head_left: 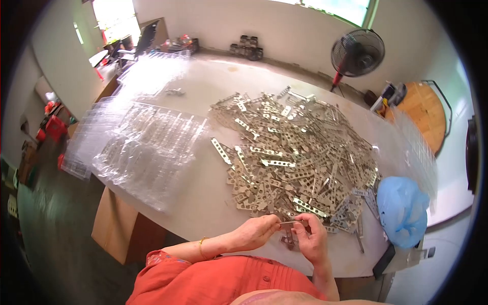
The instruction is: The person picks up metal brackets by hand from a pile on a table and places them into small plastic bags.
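Observation:
My left hand and my right hand meet at the table's near edge. Between their fingertips they hold a thin metal strip, seen edge-on. Both hands are closed in a pinch, one at each end of it. Just beyond them lies a wide heap of perforated metal strips, many with a row of round holes. A few metal pieces lie below the strip, between my hands, partly hidden by the fingers.
Stacked clear plastic trays cover the table's left side. A blue plastic bag sits at the right edge, with more clear trays behind it. A cardboard box stands under the left edge. Beyond the table is a black fan.

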`<state>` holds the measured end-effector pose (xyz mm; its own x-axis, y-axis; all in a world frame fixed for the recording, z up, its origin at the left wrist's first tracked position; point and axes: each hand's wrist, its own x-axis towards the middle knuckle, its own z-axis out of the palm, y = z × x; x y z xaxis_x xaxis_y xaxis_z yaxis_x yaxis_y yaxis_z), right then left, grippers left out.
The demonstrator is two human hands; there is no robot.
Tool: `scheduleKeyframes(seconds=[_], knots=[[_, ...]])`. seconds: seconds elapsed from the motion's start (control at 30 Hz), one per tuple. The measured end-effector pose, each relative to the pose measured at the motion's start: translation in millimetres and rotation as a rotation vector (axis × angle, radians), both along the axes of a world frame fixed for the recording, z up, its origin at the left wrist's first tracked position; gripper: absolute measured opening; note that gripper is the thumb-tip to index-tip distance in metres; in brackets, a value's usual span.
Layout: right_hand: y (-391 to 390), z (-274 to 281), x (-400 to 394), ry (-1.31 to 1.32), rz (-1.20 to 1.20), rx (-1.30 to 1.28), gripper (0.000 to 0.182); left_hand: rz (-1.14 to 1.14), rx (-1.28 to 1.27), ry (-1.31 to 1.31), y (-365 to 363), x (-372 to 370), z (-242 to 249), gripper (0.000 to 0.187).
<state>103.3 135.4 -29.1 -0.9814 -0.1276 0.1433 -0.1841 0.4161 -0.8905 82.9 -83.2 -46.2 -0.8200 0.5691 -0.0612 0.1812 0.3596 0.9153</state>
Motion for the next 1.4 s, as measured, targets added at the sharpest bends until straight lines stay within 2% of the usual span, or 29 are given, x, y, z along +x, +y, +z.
scheduleKeyframes(seconds=[0.07, 0.13, 0.17, 0.23, 0.27, 0.33, 0.53, 0.57, 0.6, 0.67, 0.7, 0.83, 1.07, 1.2, 1.27, 1.3, 1.33, 1.4], knots=[[4, 11, -3, 0.028, -0.024, 0.073, 0.018, -0.004, 0.027, -0.002, -1, 0, 1, 0.022], [5, 19, -3, 0.068, 0.065, 0.068, 0.017, -0.058, 0.027, -0.01, 1, 1, 3, 0.019], [7, 20, -2, 0.053, 0.021, 0.084, 0.017, -0.054, 0.042, 0.024, 1, 1, 3, 0.019], [10, 19, -1, -0.1, 0.135, 0.026, 0.016, -0.067, 0.058, 0.065, 2, 2, -5, 0.016], [11, 22, -1, -0.113, 0.092, 0.031, 0.016, -0.109, 0.068, 0.051, 2, 2, -6, 0.016], [14, 27, -1, -0.167, 0.233, 0.221, 0.014, -0.084, -0.006, 0.134, 2, 2, -3, 0.013], [16, 7, 4, -0.027, 0.306, 0.288, 0.017, -0.116, -0.048, 0.209, 3, 0, 11, 0.006], [14, 5, 5, -0.044, 0.268, 0.288, 0.017, -0.157, -0.072, 0.318, 2, -3, 9, 0.009], [13, 3, 5, 0.013, 0.283, 0.307, 0.017, -0.187, -0.064, 0.313, 6, -2, 9, 0.009], [10, 0, 4, 0.068, 0.291, 0.328, 0.017, -0.122, -0.047, 0.407, 10, -1, 10, 0.015], [9, -2, 4, 0.1, 0.286, 0.314, 0.016, -0.16, -0.059, 0.352, 10, -1, 11, 0.023], [6, 3, 2, 0.165, 0.279, 0.299, 0.02, -0.177, -0.078, 0.301, 13, -1, 10, 0.02], [10, -4, 2, 0.134, 0.301, 0.288, 0.02, -0.232, -0.116, 0.227, 16, -2, 6, 0.021], [16, 5, 2, 0.117, 0.262, 0.315, 0.022, -0.162, -0.092, 0.188, 20, -1, 6, 0.029], [23, 12, -1, 0.162, 0.145, 0.208, 0.023, -0.164, -0.074, 0.192, 19, -3, 3, 0.029], [29, 9, -3, 0.27, 0.075, 0.242, 0.023, -0.147, -0.103, 0.171, 16, -3, 1, 0.027], [36, 13, -5, 0.27, 0.068, 0.251, 0.023, -0.127, -0.131, 0.149, 15, -2, 0, 0.026], [55, 26, -6, 0.287, -0.156, 0.227, 0.018, -0.117, -0.107, 0.137, 15, -1, 1, 0.025]])
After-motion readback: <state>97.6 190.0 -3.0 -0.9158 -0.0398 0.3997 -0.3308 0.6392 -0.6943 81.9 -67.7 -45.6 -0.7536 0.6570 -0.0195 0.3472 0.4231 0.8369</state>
